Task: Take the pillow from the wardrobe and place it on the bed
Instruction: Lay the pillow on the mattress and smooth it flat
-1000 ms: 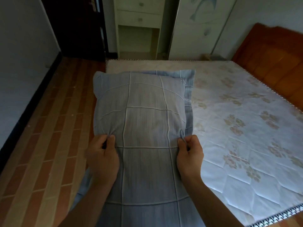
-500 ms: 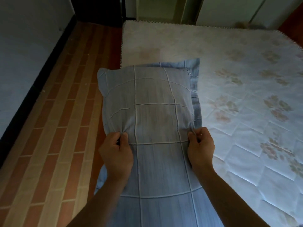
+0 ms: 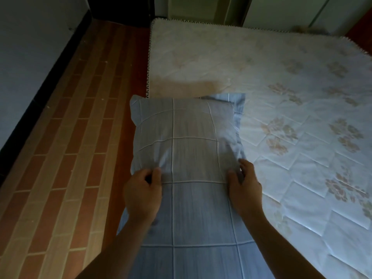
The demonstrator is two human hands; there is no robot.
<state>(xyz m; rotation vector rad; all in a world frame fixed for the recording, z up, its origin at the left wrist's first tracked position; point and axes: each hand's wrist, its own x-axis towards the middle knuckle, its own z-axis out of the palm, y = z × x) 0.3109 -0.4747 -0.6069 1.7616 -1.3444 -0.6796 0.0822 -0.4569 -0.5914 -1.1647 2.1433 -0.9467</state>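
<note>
A blue-grey pillow [image 3: 191, 137] with a white grid pattern stretches away from me, over the left side of the bed [image 3: 281, 97]. My left hand [image 3: 143, 192] pinches the pillow's fabric near its left edge. On the right edge, my right hand [image 3: 244, 188] grips the fabric the same way. The pillow's far end lies low over the white quilted mattress with its floral print; its left side hangs past the mattress edge. I cannot tell whether the pillow rests on the bed or is still held just above it.
A red-brown brick-pattern floor [image 3: 70, 158] runs along the left of the bed. A pale wall with a dark skirting [image 3: 30, 57] borders it. Pale wardrobe doors [image 3: 281, 11] stand beyond the far end of the bed.
The view has tilted down and I have come closer to the bed. The pillow has come lower over the mattress, both hands keeping their grip.
</note>
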